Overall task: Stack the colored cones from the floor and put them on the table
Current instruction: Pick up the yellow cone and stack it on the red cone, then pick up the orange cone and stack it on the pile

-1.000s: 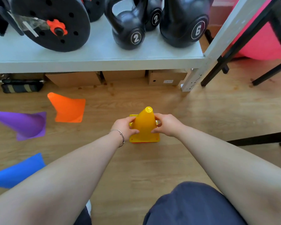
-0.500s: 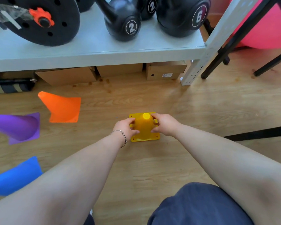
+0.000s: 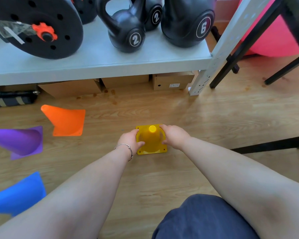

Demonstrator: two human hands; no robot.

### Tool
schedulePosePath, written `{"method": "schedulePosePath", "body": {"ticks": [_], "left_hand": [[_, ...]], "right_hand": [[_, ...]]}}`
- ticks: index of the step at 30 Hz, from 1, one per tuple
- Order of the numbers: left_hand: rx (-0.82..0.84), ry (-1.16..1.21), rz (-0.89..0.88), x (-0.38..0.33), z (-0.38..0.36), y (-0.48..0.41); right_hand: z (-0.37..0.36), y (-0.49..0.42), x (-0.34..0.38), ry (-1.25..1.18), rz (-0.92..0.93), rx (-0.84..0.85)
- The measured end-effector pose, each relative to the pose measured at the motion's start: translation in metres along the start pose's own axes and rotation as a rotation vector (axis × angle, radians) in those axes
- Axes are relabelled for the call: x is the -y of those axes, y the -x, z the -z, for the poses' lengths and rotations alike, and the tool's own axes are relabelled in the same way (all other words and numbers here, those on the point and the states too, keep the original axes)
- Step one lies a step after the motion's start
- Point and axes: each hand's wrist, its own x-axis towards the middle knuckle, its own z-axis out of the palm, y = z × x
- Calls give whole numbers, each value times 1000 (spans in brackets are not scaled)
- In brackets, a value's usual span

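Lowered since a second ago: yellow cone [image 3: 151,140] upright on floor [image 3: 205,121], left hand [image 3: 130,140] and right hand [image 3: 174,136] clasping its sides. Probably light, thin, slightly flexible plastic; best gripped low, near base.

Place: you are in a home gym or exercise room.
Evidence: kettlebells [image 3: 126,30] and weight plate [image 3: 40,26] on grey shelf [image 3: 100,64]; pink exercise ball [image 3: 274,35]; training cones [image 3: 66,120]; wood floor [image 3: 214,118].
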Motion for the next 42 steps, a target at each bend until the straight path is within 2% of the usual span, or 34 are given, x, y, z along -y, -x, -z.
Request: {"method": "schedulePosePath", "body": {"ticks": [3, 8, 13, 17, 23, 33, 37, 42], "left_hand": [[-124, -184, -13, -6, 16, 11], [-326, -361, 17, -12, 44, 28], [-502, -438, 157, -20, 77, 50], [-578, -475, 206, -16, 106, 71], [-618, -465, 314, 33, 134, 96], [-583, -481, 415, 137, 144, 59], [-558, -455, 477, 174, 143, 49], [-512, -406, 460, 209, 152, 25]], "right_hand": [[18, 8, -2, 124, 14, -149], [50, 19, 1, 214, 58, -425], [79, 24, 23, 295, 136, -496], [98, 28, 56, 307, 190, -574], [103, 17, 112, 225, 278, -579], [74, -51, 171, 227, 277, -562], [53, -74, 195, 224, 286, -500], [40, -105, 225, 246, 334, -429]]}}
